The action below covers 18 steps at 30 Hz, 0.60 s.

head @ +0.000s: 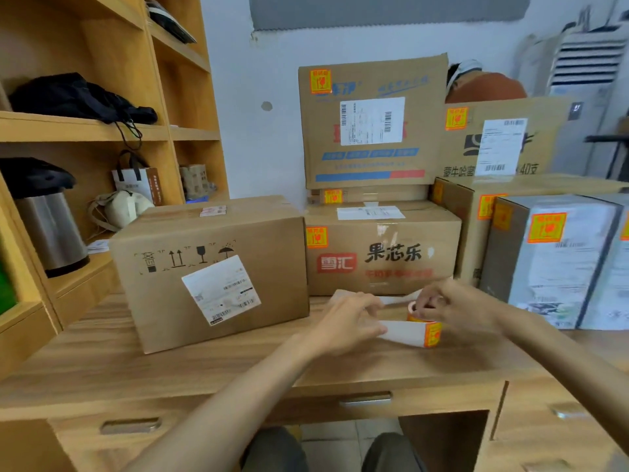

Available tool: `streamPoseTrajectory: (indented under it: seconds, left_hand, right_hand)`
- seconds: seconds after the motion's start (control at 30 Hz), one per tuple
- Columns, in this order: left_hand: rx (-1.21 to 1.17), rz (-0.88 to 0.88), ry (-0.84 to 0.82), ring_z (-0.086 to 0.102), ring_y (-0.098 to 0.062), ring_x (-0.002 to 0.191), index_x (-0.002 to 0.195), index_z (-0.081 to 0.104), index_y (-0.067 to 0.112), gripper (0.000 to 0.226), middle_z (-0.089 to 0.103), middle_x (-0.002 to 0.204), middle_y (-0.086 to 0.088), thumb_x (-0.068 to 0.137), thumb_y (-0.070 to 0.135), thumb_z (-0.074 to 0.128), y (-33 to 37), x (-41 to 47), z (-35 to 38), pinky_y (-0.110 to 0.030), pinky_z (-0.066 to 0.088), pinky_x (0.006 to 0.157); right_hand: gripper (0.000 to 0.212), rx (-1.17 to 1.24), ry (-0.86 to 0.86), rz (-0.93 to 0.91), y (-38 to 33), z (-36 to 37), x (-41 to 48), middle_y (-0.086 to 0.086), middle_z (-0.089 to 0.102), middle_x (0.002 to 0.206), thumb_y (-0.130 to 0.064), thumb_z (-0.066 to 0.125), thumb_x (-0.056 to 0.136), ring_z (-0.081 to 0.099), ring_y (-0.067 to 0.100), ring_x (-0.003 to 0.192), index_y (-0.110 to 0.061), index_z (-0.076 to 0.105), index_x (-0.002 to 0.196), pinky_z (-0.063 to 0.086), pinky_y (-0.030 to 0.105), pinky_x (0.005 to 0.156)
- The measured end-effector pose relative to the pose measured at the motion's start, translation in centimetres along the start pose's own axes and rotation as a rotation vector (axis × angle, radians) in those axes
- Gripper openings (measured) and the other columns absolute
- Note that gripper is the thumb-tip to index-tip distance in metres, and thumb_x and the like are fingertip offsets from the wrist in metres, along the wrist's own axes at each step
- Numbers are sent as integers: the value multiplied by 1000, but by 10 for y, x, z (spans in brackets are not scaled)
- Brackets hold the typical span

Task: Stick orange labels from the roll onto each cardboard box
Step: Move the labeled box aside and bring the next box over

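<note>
Backing paper [403, 332] stretches white from the label roll [430, 333] to the left hand [347, 321], whose fingers are closed in a pinch on its free end. Drawn out like this, the strip probably gives the next sticker an edge to lift from. The right hand [456, 306] sits on top of the roll with its fingers bunched together on the upper rim. It steadies the roll upright on the worktop [238, 369] and seems to be picking at a label, though blur hides whether one is loose. Roll and strip lie between the two sets of fingers, touching both.

Just beyond and to the left of the left fingers stands a brown box [211, 267] bearing only a white shipping slip [221, 291] and no orange sticker. It reads as the next target, set close within reach. Beyond the right fingers, the stacked boxes [381, 264] each show an orange label [317, 237] near an upper corner; they look finished and stand further off.
</note>
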<state>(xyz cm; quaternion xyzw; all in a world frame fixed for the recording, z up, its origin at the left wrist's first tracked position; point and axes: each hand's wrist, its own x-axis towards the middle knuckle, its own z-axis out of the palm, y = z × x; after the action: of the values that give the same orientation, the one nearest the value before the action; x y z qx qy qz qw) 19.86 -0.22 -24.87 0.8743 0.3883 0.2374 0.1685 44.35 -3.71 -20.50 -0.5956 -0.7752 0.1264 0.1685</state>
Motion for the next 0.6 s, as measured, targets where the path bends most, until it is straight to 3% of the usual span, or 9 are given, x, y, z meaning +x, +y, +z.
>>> streamPoseTrajectory:
  seconds: [0.13, 0.23, 0.3, 0.37, 0.43, 0.5, 0.57, 0.6]
  left_hand:
    - [-52, -2, 43, 54, -2, 85, 96, 75, 14, 11, 65, 92, 6, 95, 23, 70, 0, 4, 0, -29, 49, 76]
    - [-108, -47, 46, 56, -7, 71, 91, 74, 6, 16, 58, 87, 6, 98, 18, 66, -7, 1, -5, -21, 50, 52]
    - [-111, -68, 49, 58, -9, 66, 91, 73, 8, 17, 59, 88, 1, 99, 20, 65, -14, -2, -10, -28, 56, 51]
    - [-106, -84, 55, 58, -12, 66, 90, 72, 11, 16, 58, 90, 1, 99, 22, 65, -22, -5, -16, -32, 59, 54]
    - [-102, -95, 62, 58, -14, 67, 90, 71, 13, 15, 59, 92, 2, 99, 23, 65, -30, -9, -21, -35, 59, 54]
    - [-97, -94, 76, 59, -14, 68, 87, 71, 15, 14, 60, 90, 3, 98, 22, 66, -36, -13, -26, -39, 59, 52]
    - [-99, -93, 94, 59, -12, 64, 84, 70, 17, 14, 59, 84, 5, 98, 20, 67, -42, -17, -31, -39, 58, 48]
    - [-99, -94, 101, 58, -11, 62, 84, 71, 16, 14, 58, 83, 6, 97, 19, 67, -45, -18, -33, -35, 56, 47]
  right_hand:
    - [21, 21, 24, 43, 8, 0, -8, -9, 67, 97, -40, 74, 86, 62, 7, 90, -25, 72, 100, 49, 20, 75]
    - [28, -97, 0, 65, 11, 2, -11, -7, 53, 99, -43, 76, 83, 51, 4, 91, -31, 69, 108, 43, 20, 75]
    - [33, -167, 7, 48, 12, 6, -10, -14, 43, 95, -45, 76, 83, 44, 1, 86, -33, 68, 113, 34, 14, 69]
    - [33, -215, 18, 29, 11, 11, -8, -17, 43, 92, -43, 74, 86, 43, 3, 84, -31, 68, 116, 37, 19, 72]
    - [33, -225, 32, -3, 9, 17, -5, -15, 56, 101, -41, 72, 88, 48, 7, 92, -28, 70, 118, 40, 25, 77]
    - [29, -213, 62, -35, 7, 24, -3, -10, 66, 114, -39, 70, 91, 55, 9, 99, -25, 71, 117, 37, 18, 69]
    - [25, -221, 88, -34, 6, 30, -1, -10, 68, 111, -40, 67, 93, 59, 11, 98, -24, 71, 112, 38, 17, 65]
    - [23, -216, 98, -32, 6, 33, 1, -9, 69, 107, -40, 66, 93, 60, 12, 94, -24, 71, 108, 42, 22, 67]
